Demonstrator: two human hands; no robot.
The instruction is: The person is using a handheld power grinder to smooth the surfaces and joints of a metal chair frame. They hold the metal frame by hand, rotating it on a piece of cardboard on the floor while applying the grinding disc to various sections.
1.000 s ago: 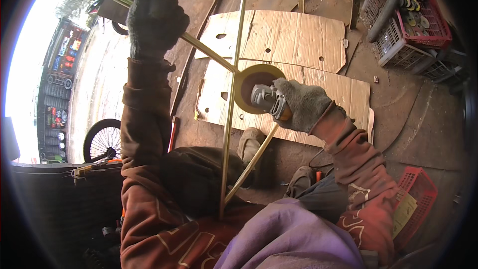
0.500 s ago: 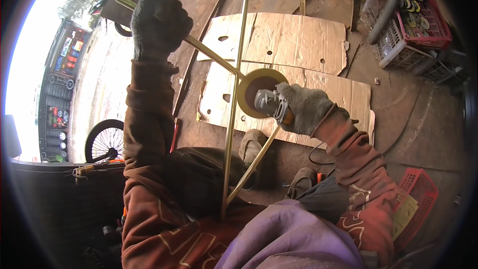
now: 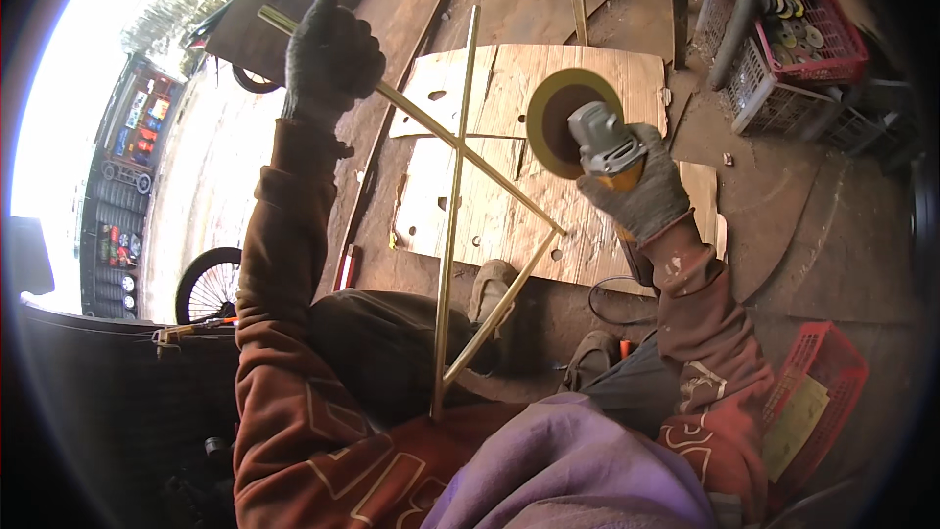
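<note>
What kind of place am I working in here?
Probably an open-air metal workshop: an angle grinder in the right hand, a welded metal rod frame in the left hand, crates of grinding discs.

Rust browns, dull yellow and grey under hard daylight

Both hands [image 3: 333, 54] [image 3: 636, 191] wear dark grey knit gloves above rust-brown sleeves [image 3: 284, 264] with pale line markings. The metal rods [image 3: 455, 186] at centre are yellowish; the grinder [image 3: 602, 142] has a grey head, an orange body and an olive-yellow disc [image 3: 558, 108] with a brown middle. Pale tan boards [image 3: 578, 73] lie behind; red crates [image 3: 818, 372] sit at right; purple cloth [image 3: 578, 470] fills the lower centre.
</note>
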